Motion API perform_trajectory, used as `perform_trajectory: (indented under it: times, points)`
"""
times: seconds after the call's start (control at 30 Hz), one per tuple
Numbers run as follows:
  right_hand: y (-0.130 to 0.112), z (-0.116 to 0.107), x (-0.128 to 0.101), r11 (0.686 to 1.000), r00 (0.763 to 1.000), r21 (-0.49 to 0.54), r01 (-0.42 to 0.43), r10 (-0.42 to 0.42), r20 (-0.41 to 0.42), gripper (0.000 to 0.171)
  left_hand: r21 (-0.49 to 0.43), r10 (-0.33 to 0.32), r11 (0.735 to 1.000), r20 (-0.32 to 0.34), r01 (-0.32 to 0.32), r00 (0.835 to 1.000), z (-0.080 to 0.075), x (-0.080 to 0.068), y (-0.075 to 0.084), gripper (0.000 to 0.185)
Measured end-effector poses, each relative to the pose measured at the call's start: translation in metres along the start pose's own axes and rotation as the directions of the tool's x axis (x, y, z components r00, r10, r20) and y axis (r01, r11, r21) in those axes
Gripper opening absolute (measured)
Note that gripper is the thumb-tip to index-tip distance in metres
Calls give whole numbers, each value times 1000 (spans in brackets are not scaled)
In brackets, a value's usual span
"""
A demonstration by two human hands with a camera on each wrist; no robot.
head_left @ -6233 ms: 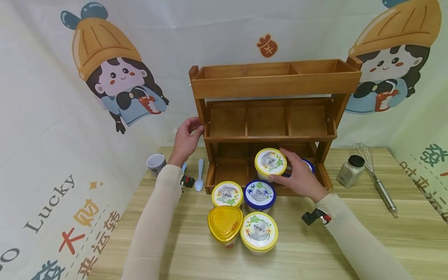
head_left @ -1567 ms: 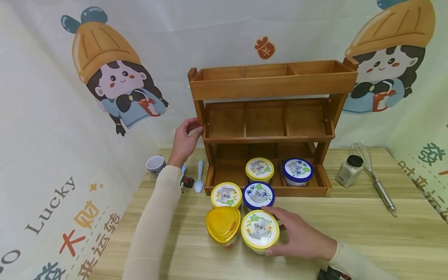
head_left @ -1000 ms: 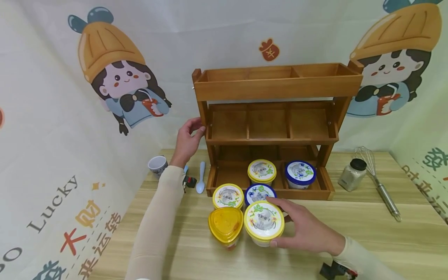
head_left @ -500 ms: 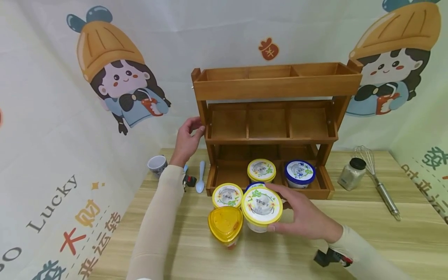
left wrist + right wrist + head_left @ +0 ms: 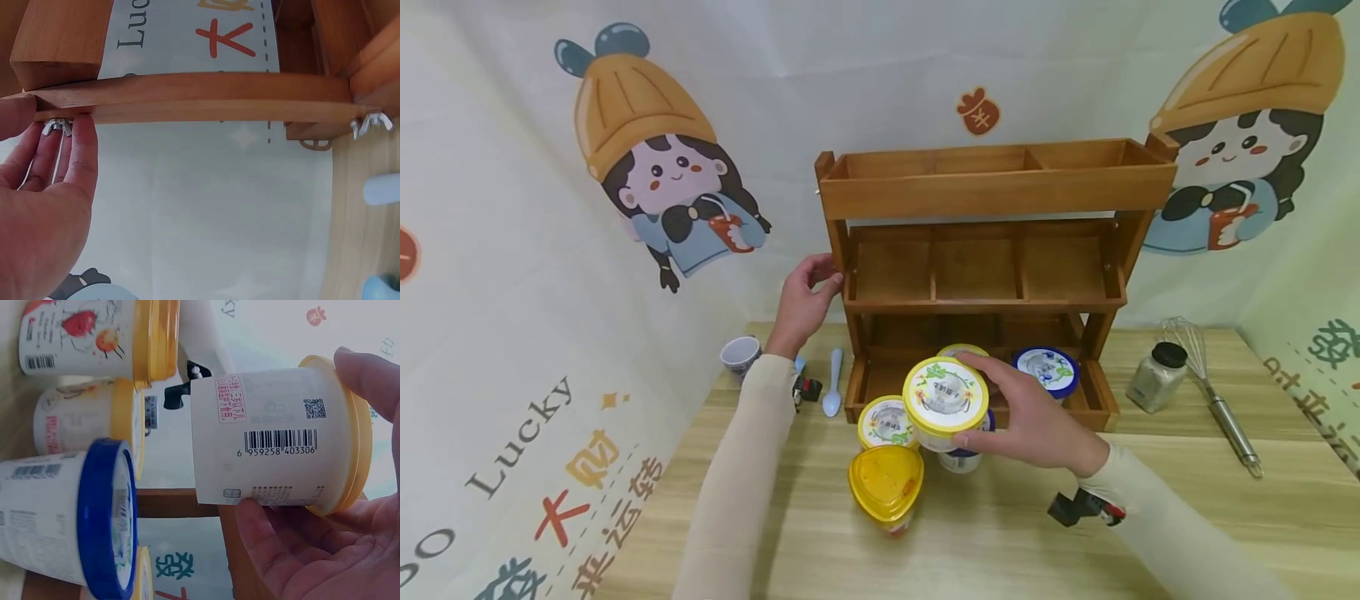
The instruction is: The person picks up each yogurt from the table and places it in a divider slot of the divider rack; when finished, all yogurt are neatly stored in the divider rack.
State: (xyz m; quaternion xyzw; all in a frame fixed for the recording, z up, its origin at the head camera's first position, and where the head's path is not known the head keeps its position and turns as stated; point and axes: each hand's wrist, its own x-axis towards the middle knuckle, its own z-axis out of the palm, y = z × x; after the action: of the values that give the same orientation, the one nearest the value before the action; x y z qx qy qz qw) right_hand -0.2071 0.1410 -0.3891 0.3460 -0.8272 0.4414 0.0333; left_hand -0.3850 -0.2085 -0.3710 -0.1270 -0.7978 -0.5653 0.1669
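Yellow-lidded cup [image 5: 945, 397] gripped in right hand [image 5: 1033, 417], lifted above table [image 5: 1150, 500]

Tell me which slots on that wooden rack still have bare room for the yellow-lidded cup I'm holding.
The cup is lifted in your right hand. All three middle-shelf slots are bare, and so, as far as shows, is the top tray. On the bottom shelf, only the left slot is free; a yellow-lidded cup and a blue-lidded cup fill the others. The table before the rack is crowded with cups.
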Motion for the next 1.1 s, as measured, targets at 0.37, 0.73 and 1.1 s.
perform_trajectory:
  times: [0.37, 0.73, 1.1]
  points:
    - [5, -2, 39, 997, 998, -49, -56, 55, -20, 97, -15, -5, 1000, -15, 5, 1000, 2, 5, 5, 43]
    - [21, 10, 80, 976, 976, -1, -216, 216, 18, 103, -18, -8, 1000, -22, 8, 1000, 0, 2, 6, 41]
    - [34, 27, 105, 968, 969, -73, -240, 244, 50, 100, -50, -18, 999, -12, 17, 1000, 3, 1, 4, 41]
